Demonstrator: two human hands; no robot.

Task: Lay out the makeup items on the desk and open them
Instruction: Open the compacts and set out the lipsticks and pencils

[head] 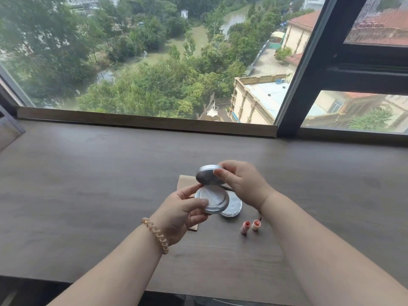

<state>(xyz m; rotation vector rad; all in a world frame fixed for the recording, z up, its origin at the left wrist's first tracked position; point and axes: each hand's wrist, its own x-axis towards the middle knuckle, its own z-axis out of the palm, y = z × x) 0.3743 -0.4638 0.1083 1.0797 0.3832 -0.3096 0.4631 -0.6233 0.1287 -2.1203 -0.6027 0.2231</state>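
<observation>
Right hand (239,184): pinching compact lid (206,176), tilted up, hinge toward right wrist.
Left hand (183,210): gripping compact base (212,199), directly beneath lid.
Desk (88,184): under both hands.

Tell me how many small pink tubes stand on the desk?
2. One pink tube stands on the desk right of the compacts; the other pink tube stands just right of it. The hands might hide more.

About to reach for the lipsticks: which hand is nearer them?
Right. The right hand holds the compact's lid up and behind the lipsticks, its wrist passing just above them. The left hand holds the compact's base, farther to their left.
</observation>
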